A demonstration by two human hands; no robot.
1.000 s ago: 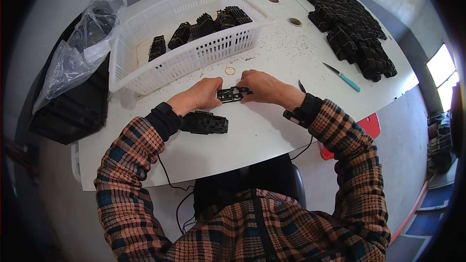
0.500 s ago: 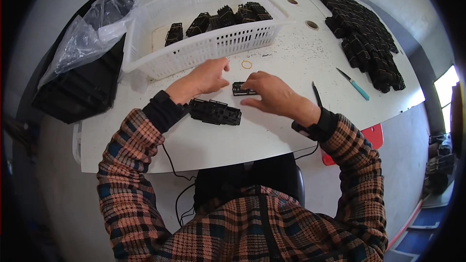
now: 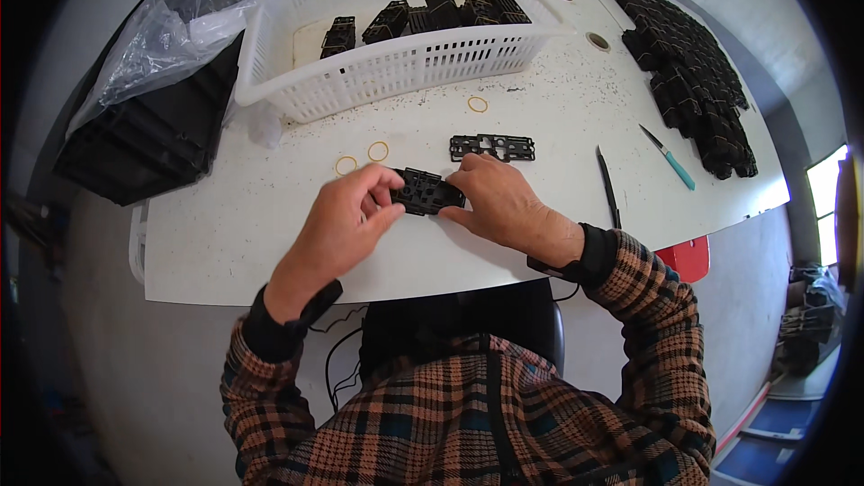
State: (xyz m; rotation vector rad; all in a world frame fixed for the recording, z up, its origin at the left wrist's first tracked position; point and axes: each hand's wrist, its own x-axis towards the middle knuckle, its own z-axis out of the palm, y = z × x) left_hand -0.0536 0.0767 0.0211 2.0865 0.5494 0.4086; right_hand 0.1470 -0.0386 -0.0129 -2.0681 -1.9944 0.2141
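Observation:
On the white table, a black plastic piece (image 3: 421,190) with a cut-out, slotted surface lies between my hands. My left hand (image 3: 337,220) grips its left end between thumb and fingers. At its right end, my right hand (image 3: 506,200) has its thumb and fingers closed on the piece; they hide that end. Just beyond the right hand lies a flatter black plastic frame (image 3: 513,148) with openings through it. Two yellow rubber bands, one (image 3: 379,143) slightly farther off than the other (image 3: 346,157), rest beyond my left hand.
A white slatted basket (image 3: 387,81) holding several black bundles stands at the back. Stacked banded black parts (image 3: 693,81) cover the far right. A turquoise-handled knife (image 3: 677,169) and a black pointed tool (image 3: 609,187) lie at right. A black crate (image 3: 144,139) with plastic sheeting stands left.
My left hand has come nearer and taken hold of the black piece, now farther right. My right hand has left the flatter frame for the piece's right end. Two rubber bands now show.

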